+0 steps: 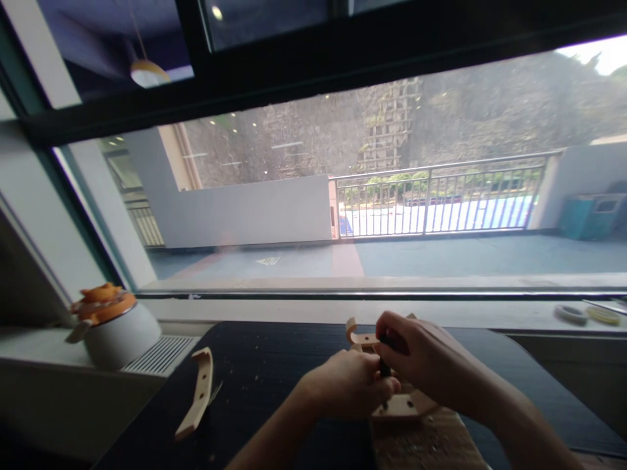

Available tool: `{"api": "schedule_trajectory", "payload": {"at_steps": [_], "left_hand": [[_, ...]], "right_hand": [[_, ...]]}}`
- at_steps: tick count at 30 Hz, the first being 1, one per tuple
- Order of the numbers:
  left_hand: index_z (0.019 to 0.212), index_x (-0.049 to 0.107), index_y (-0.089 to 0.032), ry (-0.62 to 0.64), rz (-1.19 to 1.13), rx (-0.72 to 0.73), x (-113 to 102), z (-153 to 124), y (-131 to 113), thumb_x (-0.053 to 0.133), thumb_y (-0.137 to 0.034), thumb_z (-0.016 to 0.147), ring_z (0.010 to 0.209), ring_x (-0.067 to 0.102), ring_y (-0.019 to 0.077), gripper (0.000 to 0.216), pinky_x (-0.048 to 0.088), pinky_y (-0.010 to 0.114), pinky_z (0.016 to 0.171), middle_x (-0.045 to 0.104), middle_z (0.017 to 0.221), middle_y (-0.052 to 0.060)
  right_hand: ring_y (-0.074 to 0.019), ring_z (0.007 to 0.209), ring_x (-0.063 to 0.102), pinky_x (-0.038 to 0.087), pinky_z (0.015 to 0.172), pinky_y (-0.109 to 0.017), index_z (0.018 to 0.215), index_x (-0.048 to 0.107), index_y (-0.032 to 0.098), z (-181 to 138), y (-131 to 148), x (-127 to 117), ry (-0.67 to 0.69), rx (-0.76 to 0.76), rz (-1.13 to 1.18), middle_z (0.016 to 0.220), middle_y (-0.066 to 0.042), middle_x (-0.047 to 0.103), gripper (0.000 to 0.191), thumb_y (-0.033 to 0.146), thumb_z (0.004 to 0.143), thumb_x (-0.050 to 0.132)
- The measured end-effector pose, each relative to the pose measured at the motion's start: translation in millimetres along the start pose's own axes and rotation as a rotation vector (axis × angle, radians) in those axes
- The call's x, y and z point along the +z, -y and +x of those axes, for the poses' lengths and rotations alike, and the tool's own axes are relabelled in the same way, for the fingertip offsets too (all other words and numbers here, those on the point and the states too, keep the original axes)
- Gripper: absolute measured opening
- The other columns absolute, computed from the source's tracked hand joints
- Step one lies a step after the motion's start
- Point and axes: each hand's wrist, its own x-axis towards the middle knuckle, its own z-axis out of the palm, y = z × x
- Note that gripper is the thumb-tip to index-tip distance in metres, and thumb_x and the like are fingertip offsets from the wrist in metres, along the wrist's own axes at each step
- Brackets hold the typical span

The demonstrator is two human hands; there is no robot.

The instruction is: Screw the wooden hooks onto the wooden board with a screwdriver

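Hands meet at the right of centre in the head view, over a dark table [274,385]. Fingers of the right hand [414,346] are bent round a slim dark tool [386,367], gripping its upper part. The left hand [345,382] sits lower and just beside it, fingers curled in close to the tool's lower part; whether they grasp the tool or only brace against the wood, I cannot tell. The tool's lower end is hard to make out.

Beneath the hands lies a pale wooden workpiece [401,407] with dark round holes along its near edge, partly covered by the hands. Its hooked far part [363,338] shows beyond the left hand. Under its near edge is a wooden board [426,444] with small bits scattered on it.

Well apart, toward the table's left side, lies a loose curved wooden piece [200,395] with two holes. Past the table, a white pot [122,338] with an orange lid [104,304] stands at the left, near a slatted vent [157,354]. Tape rolls [571,314] lie on the sill [274,309] at the right.
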Motion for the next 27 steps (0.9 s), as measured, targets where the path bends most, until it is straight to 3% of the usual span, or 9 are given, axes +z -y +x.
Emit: {"api": "schedule_trajectory", "payload": {"at_steps": [6, 14, 21, 25, 27], "left_hand": [[0.089, 0.071, -0.016, -0.011, 0.027, 0.039, 1.6, 0.9, 2.9, 0.046, -0.043, 0.088, 0.067, 0.060, 0.0190, 0.037, 0.038, 0.026, 0.056, 0.068, 0.074, 0.007], [0.086, 0.071, -0.015, -0.001, 0.034, 0.030, -0.4, -2.8, 0.5, 0.045, -0.044, 0.089, 0.061, 0.057, 0.0168, 0.039, 0.032, 0.025, 0.051, 0.061, 0.065, 0.004], [0.087, 0.070, -0.015, -0.011, 0.042, 0.057, 1.0, -1.5, 1.1, 0.041, -0.044, 0.091, 0.064, 0.058, 0.0183, 0.041, 0.036, 0.026, 0.053, 0.065, 0.071, 0.007], [0.095, 0.068, -0.014, -0.003, 0.033, 0.073, 1.4, -0.7, 2.4, 0.042, -0.040, 0.091, 0.071, 0.063, 0.0216, 0.037, 0.044, 0.028, 0.061, 0.069, 0.079, 0.009], [0.096, 0.068, -0.014, -0.003, 0.033, 0.073, 1.6, -0.3, 3.0, 0.042, -0.040, 0.092, 0.071, 0.064, 0.0220, 0.037, 0.045, 0.028, 0.062, 0.069, 0.079, 0.009]], "right_hand": [[-0.0175, 0.078, 0.061, 0.038, 0.069, -0.027, 0.096, 0.073, 0.026, -3.1, -2.0, -1.6, 0.053, -0.134, 0.133, 0.090, -0.003, 0.071, 0.025, 0.026, 0.088, 0.049], [-0.0160, 0.075, 0.059, 0.035, 0.064, -0.026, 0.082, 0.070, 0.022, -6.0, 4.5, -12.1, 0.114, -0.126, 0.142, 0.077, -0.001, 0.067, 0.025, 0.026, 0.091, 0.047], [-0.0165, 0.071, 0.057, 0.033, 0.062, -0.028, 0.080, 0.067, 0.021, -4.7, -1.1, -3.8, 0.091, -0.079, 0.076, 0.074, -0.002, 0.067, 0.025, 0.028, 0.091, 0.045], [-0.0179, 0.075, 0.059, 0.035, 0.064, -0.027, 0.111, 0.067, 0.028, -8.9, -4.4, -1.3, 0.085, -0.040, 0.119, 0.084, -0.001, 0.070, 0.027, 0.033, 0.090, 0.049], [-0.0170, 0.077, 0.060, 0.035, 0.065, -0.027, 0.116, 0.065, 0.030, -10.7, -4.4, -2.7, 0.089, -0.069, 0.150, 0.088, 0.000, 0.071, 0.030, 0.031, 0.091, 0.049]]}}
